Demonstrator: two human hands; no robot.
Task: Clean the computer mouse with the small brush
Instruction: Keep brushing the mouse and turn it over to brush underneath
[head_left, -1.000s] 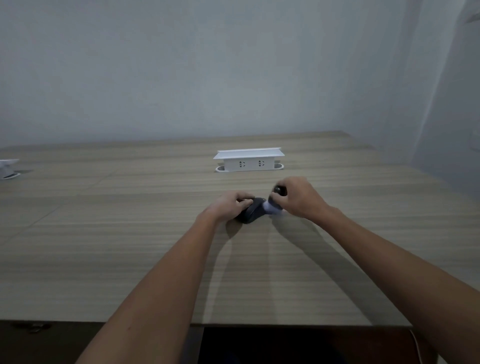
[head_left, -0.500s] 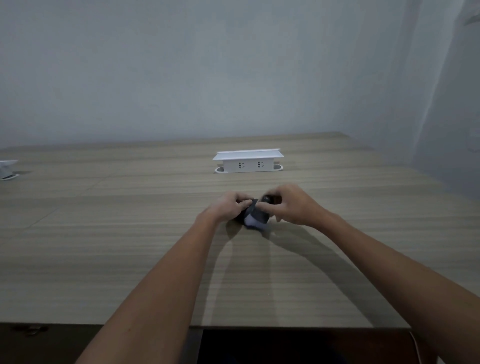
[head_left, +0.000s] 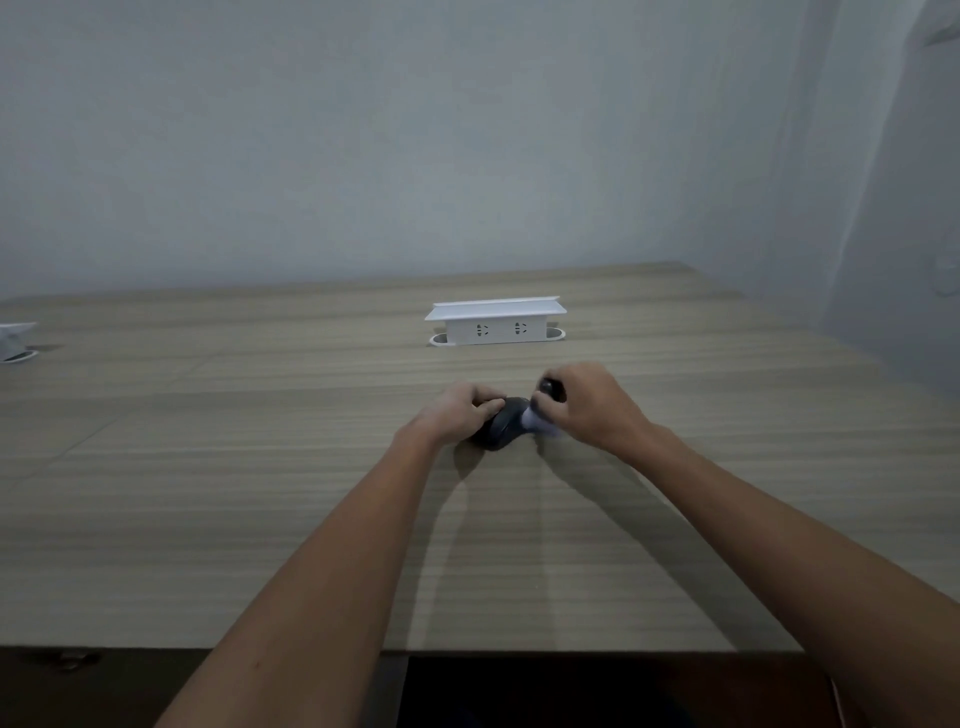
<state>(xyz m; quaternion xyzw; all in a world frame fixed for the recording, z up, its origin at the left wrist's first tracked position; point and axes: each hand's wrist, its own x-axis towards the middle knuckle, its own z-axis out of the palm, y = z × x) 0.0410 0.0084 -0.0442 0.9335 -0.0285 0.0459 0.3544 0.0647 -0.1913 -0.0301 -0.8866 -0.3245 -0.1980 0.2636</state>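
A dark computer mouse (head_left: 501, 428) lies on the wooden table (head_left: 260, 493), near its middle. My left hand (head_left: 460, 410) grips the mouse from its left side, fingers curled over the top. My right hand (head_left: 584, 402) is closed around a small brush (head_left: 540, 418) with a dark handle that sticks up out of the fist. The pale bristles touch the right end of the mouse. Part of the mouse is hidden under my left fingers.
A white pop-up power socket box (head_left: 496, 322) stands on the table behind my hands. Another white socket box (head_left: 15, 340) sits at the far left edge. A grey wall rises behind the table, whose near edge runs along the bottom.
My right hand has swept the brush from the front of the mouse back to its right end. My left hand and the mouse have stayed in place.
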